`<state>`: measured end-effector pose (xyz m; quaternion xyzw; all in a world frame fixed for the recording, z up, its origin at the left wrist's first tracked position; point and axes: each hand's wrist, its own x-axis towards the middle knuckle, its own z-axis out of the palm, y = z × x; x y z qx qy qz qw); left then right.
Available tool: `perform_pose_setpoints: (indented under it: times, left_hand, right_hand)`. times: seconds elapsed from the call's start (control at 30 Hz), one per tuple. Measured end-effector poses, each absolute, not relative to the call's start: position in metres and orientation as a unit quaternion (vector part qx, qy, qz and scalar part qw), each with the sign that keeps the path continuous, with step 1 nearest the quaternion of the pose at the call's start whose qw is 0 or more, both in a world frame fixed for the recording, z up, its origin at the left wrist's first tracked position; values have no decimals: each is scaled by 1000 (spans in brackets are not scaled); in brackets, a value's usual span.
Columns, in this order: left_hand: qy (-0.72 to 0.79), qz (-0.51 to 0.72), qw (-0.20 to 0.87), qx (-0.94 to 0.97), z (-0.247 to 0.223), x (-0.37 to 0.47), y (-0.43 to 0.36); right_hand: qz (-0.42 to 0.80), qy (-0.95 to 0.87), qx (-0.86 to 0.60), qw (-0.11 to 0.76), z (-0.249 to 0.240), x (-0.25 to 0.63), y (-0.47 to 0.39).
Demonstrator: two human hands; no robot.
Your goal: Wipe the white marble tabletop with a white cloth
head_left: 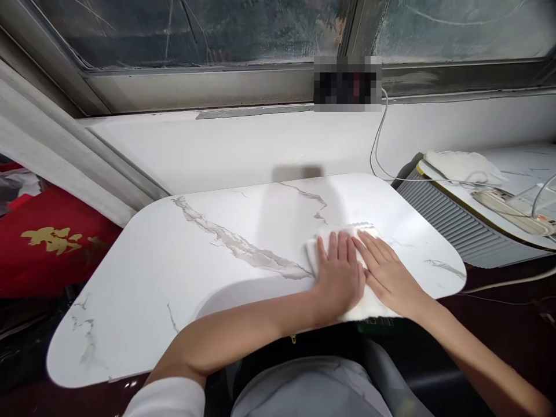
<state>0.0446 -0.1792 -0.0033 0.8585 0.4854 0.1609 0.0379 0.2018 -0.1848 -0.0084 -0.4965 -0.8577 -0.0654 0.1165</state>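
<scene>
A white cloth point(365, 303) lies spread on the white marble-patterned tabletop point(143, 278), toward its right side and partly over the front edge. My left hand point(341, 281) rests flat on the cloth with its fingers stretched forward. Close beside it, my right hand point(387, 269) also presses flat on the cloth, fingers extended and angled to the left. Neither hand grips the cloth; both palms cover much of its middle.
Behind the tabletop stand a white wall and a window point(195, 35). A white cable point(379, 133) hangs at the sill. To the right is a ribbed cabinet point(438, 214) bearing a white cloth bundle point(464, 165). A red bag point(56, 243) with gold characters sits left.
</scene>
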Motion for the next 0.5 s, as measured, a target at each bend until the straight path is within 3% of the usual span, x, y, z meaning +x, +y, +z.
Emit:
perform_pose_setpoints:
  times: [0.23, 0.5]
  left_hand:
    - [448, 171, 55, 876, -6, 52, -175]
    - [505, 134, 106, 846, -4, 64, -59]
  right_hand:
    - [-71, -843, -522, 105, -11, 213, -192]
    - [-59, -840, -533, 85, -19, 223, -60]
